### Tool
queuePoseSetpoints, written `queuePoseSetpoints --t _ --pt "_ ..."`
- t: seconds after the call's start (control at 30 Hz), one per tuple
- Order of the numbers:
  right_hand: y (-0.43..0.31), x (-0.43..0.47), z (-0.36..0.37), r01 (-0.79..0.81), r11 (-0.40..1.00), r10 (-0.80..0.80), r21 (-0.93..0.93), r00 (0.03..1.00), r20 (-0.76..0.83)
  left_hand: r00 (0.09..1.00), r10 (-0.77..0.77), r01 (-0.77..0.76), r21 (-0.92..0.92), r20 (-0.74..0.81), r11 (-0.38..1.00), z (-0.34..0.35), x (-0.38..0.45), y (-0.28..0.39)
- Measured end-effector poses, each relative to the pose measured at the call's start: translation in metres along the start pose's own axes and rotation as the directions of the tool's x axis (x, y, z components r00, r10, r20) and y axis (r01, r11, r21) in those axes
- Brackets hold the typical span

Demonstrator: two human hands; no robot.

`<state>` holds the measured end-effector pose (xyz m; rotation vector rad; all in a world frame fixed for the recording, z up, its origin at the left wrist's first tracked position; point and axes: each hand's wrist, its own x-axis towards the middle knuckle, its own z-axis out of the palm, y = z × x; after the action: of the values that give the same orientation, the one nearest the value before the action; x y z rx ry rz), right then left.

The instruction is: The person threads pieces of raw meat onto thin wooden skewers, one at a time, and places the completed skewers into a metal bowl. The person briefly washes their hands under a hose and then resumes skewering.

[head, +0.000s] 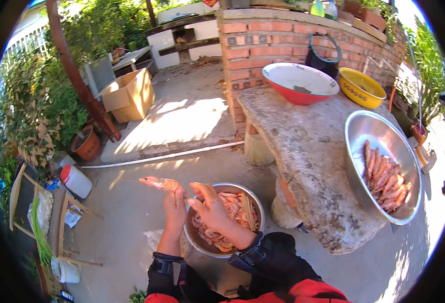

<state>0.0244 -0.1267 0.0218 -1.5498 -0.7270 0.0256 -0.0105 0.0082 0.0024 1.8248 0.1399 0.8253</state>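
Note:
My left hand (pixel 175 208) is raised beside the bowl and grips a shrimp (pixel 161 183) near its tail end. The shrimp's head points left, with its thin feelers showing. My right hand (pixel 214 214) is above the bowl, fingers apart, close to the shrimp's tail end; I see nothing between its fingers. Below it stands a round metal bowl (pixel 260 206) full of pinkish shrimp (pixel 232 204). A bundle of wooden skewers (pixel 248 212) lies at the bowl's right side. My right hand and forearm hide part of the bowl.
A stone table (pixel 283 130) at right bears a large steel basin (pixel 353 159) with shrimp (pixel 387 181), a red-and-white enamel basin (pixel 302 81) and a yellow basin (pixel 362 87). At left are wooden chairs (pixel 61 227), a red-lidded container (pixel 76 181), green stalks (pixel 40 231) and a cardboard box (pixel 129 96).

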Motion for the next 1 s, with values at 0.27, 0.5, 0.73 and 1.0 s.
queuePoseSetpoints --t 0.27,0.5,0.73,1.0 --pt "-0.042 0.033 -0.037 0.113 0.981 -0.151 -0.154 0.954 -0.258 0.944 0.171 -0.26 0.319 0.283 0.911 0.05 0.013 0.097" --pt "-0.113 0.051 -0.158 0.14 0.948 -0.012 0.286 0.912 -0.409 0.84 0.331 -0.371 0.009 0.43 0.929 0.131 0.018 0.175" --pt "-0.19 -0.009 -0.248 -0.08 0.887 0.235 0.455 0.926 -0.295 0.741 0.284 -0.04 -0.382 0.609 0.923 0.209 -0.029 0.218" --pt "-0.195 -0.033 -0.267 -0.072 0.977 0.146 0.199 0.91 -0.387 0.7 0.44 -0.206 -0.43 0.563 0.879 0.23 -0.052 0.227"
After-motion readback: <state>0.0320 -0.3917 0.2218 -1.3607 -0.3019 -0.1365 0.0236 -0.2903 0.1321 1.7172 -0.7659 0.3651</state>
